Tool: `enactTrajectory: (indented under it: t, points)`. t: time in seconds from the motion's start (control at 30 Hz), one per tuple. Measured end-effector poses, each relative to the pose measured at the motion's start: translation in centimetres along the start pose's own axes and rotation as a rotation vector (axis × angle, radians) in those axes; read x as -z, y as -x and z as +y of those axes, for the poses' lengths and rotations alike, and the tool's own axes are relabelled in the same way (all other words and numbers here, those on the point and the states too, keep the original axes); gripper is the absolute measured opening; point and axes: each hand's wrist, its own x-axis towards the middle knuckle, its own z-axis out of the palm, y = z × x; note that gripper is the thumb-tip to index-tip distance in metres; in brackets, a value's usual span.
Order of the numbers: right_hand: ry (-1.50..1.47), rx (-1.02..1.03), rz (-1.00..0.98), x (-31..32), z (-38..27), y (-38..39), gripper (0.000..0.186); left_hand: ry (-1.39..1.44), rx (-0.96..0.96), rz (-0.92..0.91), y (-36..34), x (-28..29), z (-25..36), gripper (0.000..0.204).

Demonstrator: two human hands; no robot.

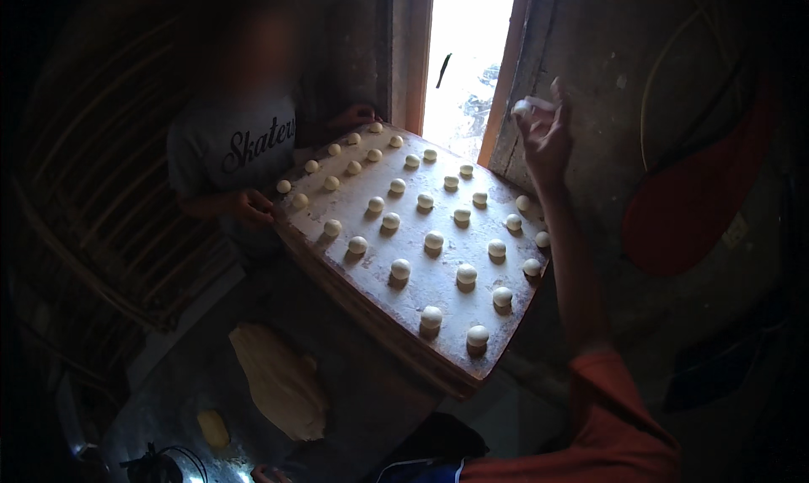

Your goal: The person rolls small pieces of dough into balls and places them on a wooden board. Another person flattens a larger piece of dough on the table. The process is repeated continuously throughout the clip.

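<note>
My right hand point(546, 137) is raised beyond the right edge of a floured wooden board point(362, 251), in front of the wall. Its fingertips pinch a small pale dough ball point(522, 109). On the board sit many similar dough balls point(433, 239), spaced apart in loose rows. Only a sliver of my left hand point(270, 474) shows at the bottom edge, over the dark table, and its fingers are mostly hidden. Near it lie a long flattened slab of dough point(282, 382) and a small yellowish lump point(213, 429).
A person in a grey T-shirt point(240, 137) stands at the far left, both hands touching the board's edge. Behind the board is a bright, narrow doorway point(472, 53). A red rounded object point(691, 205) hangs on the right wall. Slatted woodwork point(93, 188) fills the left side.
</note>
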Motion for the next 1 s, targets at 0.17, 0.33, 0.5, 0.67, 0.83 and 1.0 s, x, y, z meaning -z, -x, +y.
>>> enactTrajectory:
  t: [0.17,0.33,0.5,0.67,0.83,1.0]
  points:
    - [0.503,-0.1,-0.465,1.4,5.5,6.0,0.073,-0.05,-0.151,0.014,2.4,0.8,-0.1,0.049]
    - [-0.011,-0.054,-0.276,7.4,-11.6,5.1,0.062,-0.059,-0.099,-0.209,6.8,0.6,-2.3,0.036]
    - [-0.6,-0.02,-0.616,8.5,-26.1,19.0,0.032,0.042,0.148,-0.261,4.3,3.1,0.8,0.057]
    - [-0.872,-0.368,-1.572,2.8,-34.7,36.3,0.042,0.382,0.322,-0.157,1.6,4.4,2.3,0.048]
    - [-1.061,-0.209,-1.626,1.5,-40.0,43.7,0.058,1.118,0.653,-0.308,1.4,8.4,6.4,0.049]
    - [-1.057,-0.194,-1.633,2.8,-40.4,44.8,0.039,1.321,0.582,-0.441,2.7,6.8,6.7,0.021]
